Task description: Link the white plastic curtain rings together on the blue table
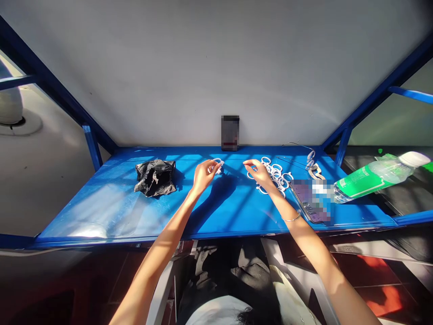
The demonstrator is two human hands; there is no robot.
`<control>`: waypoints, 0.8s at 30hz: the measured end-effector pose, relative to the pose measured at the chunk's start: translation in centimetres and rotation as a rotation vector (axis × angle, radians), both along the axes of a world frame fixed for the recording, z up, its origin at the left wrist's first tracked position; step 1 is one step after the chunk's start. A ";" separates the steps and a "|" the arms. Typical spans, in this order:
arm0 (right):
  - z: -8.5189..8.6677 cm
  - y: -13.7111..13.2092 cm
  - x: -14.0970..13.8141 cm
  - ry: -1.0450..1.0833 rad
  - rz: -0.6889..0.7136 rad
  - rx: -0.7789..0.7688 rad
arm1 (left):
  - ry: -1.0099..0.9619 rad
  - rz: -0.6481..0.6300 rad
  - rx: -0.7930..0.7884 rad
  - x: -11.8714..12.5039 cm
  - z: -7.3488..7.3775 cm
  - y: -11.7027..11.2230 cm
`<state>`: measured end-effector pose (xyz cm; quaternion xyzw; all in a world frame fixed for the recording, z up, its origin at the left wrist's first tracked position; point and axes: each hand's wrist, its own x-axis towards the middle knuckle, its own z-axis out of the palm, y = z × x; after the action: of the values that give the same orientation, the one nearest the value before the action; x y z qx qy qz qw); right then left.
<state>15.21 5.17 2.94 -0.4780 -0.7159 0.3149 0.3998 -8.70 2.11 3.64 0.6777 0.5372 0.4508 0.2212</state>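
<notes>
My left hand [203,176] is closed in a pinch on a white ring [219,161], raised over the blue table. Part of the ring is hidden behind my fingers, and a bit of white shows below them. A short way to the right, my right hand [260,173] has its thumb and fingertips pressed together. Whatever they pinch, if anything, is too small to make out. Beside and partly under that hand lies a loose pile of white rings [278,170].
A crumpled black plastic bag [155,178] lies left on the blue table [111,180]. To the right are a phone [306,203], glasses [310,158] and a green-labelled bottle [368,178], tilted. A dark box-like object [230,133] stands against the back panel [203,67].
</notes>
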 end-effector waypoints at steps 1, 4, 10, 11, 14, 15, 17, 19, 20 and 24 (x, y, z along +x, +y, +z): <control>-0.1 0.3 0.6 -0.150 -0.068 0.079 | 0.134 0.083 0.033 -0.3 0.1 0.0; -0.4 0.7 2.1 -0.515 -0.218 0.178 | 0.454 0.226 0.011 -1.0 0.3 0.1; -1.3 0.4 2.7 -0.724 -0.200 0.208 | 0.669 0.262 -0.094 -1.4 0.3 0.5; -1.4 0.4 2.7 -0.719 -0.205 0.215 | 0.681 0.257 -0.106 -1.4 0.2 0.5; -1.6 0.3 2.5 -0.707 -0.239 0.232 | 0.690 0.247 -0.130 -1.4 0.2 0.5; -1.5 0.3 2.4 -0.707 -0.240 0.237 | 0.684 0.248 -0.132 -1.3 0.3 0.5; -1.3 0.2 2.0 -0.696 -0.224 0.252 | 0.653 0.259 -0.113 -1.3 0.4 0.3; -0.9 0.0 1.5 -0.650 -0.180 0.271 | 0.576 0.244 -0.064 -1.1 0.4 0.1; -0.6 -0.1 1.1 -0.613 -0.149 0.278 | 0.514 0.209 -0.032 -0.9 0.4 0.0; 0.0 -1.1 -0.7 -0.441 -0.023 0.268 | 0.213 -0.068 0.059 0.5 -0.4 -0.4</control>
<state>14.51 4.06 2.96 -0.4860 -0.8156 0.1009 0.2974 -8.18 1.75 3.25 0.7459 0.5208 0.3842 0.1578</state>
